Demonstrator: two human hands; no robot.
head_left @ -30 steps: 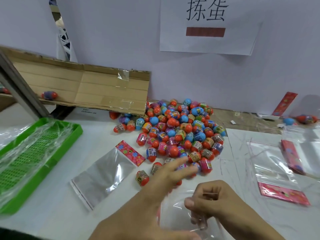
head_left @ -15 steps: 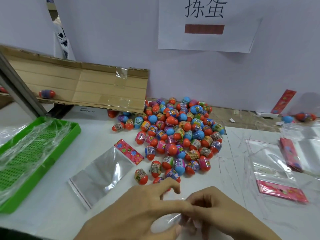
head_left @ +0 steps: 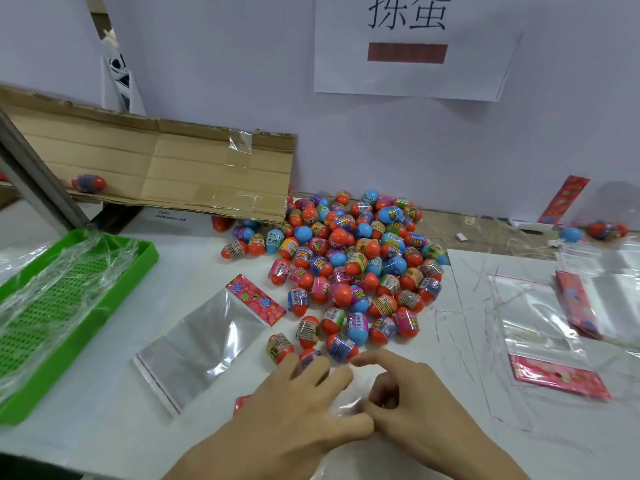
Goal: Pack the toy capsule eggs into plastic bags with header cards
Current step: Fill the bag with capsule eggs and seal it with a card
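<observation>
A: Where are the hands?

B: Both are low in the head view, side by side over a clear bag (head_left: 341, 408) that lies flat on the white table (head_left: 114, 441). The left hand (head_left: 294, 403) lies palm down on the bag, fingers loosely bent and spread; its fingertips reach the nearest eggs of the pile. Whether it grasps the film cannot be told. The right hand (head_left: 412, 400) has its fingers curled inward at the film, thumb meeting the left thumb; it appears to pinch the bag, though the contact is partly hidden.

A: Where are the task items?

B: The capsule eggs (head_left: 353, 268) form a loose pile at table centre, just beyond the hands. They are mostly orange and blue with printed bands. A second empty bag (head_left: 201, 344) lies to the left of the pile; its red flowered header card (head_left: 255, 299) sits at the bag's far end, just beside the eggs. More bags with red cards (head_left: 561, 375) lie at the right.

A: Other objects?

B: A green perforated tray (head_left: 145, 258) holding crumpled film stands at far left. A cardboard flap (head_left: 156, 168) slopes behind it with one egg (head_left: 88, 183) on it. A paper sign (head_left: 412, 46) hangs on the wall.
</observation>
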